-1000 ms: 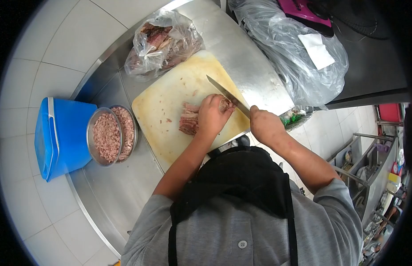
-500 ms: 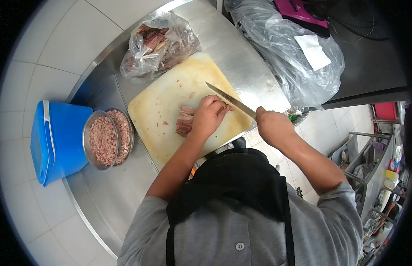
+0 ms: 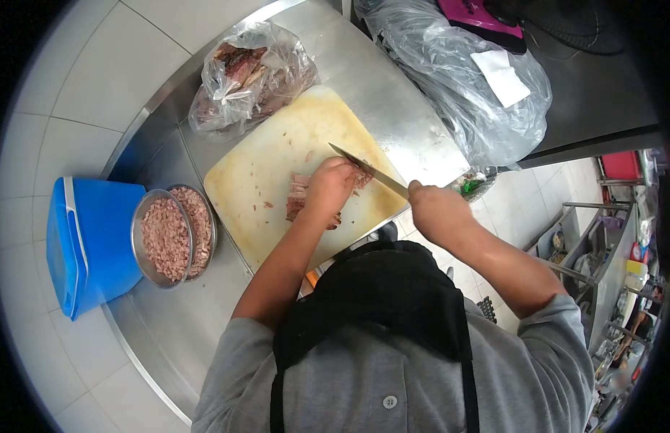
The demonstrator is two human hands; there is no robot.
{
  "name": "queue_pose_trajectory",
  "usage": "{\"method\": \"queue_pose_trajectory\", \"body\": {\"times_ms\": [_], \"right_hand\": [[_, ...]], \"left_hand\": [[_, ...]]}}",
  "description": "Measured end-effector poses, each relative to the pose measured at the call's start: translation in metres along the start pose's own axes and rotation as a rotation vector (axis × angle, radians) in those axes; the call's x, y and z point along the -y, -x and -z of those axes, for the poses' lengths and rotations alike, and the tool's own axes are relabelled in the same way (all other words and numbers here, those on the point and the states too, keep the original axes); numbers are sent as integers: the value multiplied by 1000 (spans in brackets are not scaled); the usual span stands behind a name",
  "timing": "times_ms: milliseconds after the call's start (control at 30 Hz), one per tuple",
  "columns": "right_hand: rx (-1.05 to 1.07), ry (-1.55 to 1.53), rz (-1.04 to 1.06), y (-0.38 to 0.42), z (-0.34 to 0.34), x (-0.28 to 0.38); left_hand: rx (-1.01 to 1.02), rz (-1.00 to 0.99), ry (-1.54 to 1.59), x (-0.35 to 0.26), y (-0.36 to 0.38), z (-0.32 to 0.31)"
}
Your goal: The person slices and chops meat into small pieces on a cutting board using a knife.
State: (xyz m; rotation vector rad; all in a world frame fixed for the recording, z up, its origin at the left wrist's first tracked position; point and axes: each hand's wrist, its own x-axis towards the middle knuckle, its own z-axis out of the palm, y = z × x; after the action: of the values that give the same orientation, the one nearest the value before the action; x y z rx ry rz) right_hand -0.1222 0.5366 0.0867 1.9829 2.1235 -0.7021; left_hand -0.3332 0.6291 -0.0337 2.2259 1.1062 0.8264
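A piece of meat (image 3: 297,196), cut into strips, lies on the yellowed white cutting board (image 3: 241,173). My left hand (image 3: 331,187) is closed over it, fingers curled, and hides part of it. In my right hand (image 3: 437,209) is the handle of a long kitchen knife (image 3: 378,175). Its blade slants up and left across the board, right beside my left fingertips. Small chopped bits of meat (image 3: 362,177) lie at the blade, and a few crumbs are scattered over the board.
Two metal bowls of diced meat (image 3: 164,238) stand at the left beside a blue cooler (image 3: 107,242). A clear plastic bag with larger meat pieces (image 3: 248,79) sits behind the board. A big plastic bag (image 3: 457,79) lies at the back right; shelving (image 3: 594,252) stands at the far right.
The knife has come down and left, closer to my left fingers. More cut bits show by the blade. The whole view has shifted slightly.
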Motion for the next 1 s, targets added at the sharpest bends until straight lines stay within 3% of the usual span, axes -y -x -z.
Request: {"method": "queue_pose_trajectory", "body": {"times_ms": [167, 333, 433, 633, 833, 933, 1000], "right_hand": [[-2, -46, -42, -25, -3, 11], [77, 12, -17, 5, 20, 18], [65, -84, -119, -9, -5, 24], [103, -38, -81, -11, 26, 24], [62, -80, -164, -10, -7, 29], [113, 4, -37, -27, 23, 20], [74, 42, -27, -14, 40, 30]], "left_hand": [[28, -19, -39, 3, -2, 1], [128, -24, 43, -3, -4, 19], [150, -111, -20, 11, -1, 10], [240, -184, -15, 1, 1, 26], [210, -39, -45, 4, 8, 11], [258, -49, -121, -2, 6, 20], [257, -16, 32, -10, 3, 30]]}}
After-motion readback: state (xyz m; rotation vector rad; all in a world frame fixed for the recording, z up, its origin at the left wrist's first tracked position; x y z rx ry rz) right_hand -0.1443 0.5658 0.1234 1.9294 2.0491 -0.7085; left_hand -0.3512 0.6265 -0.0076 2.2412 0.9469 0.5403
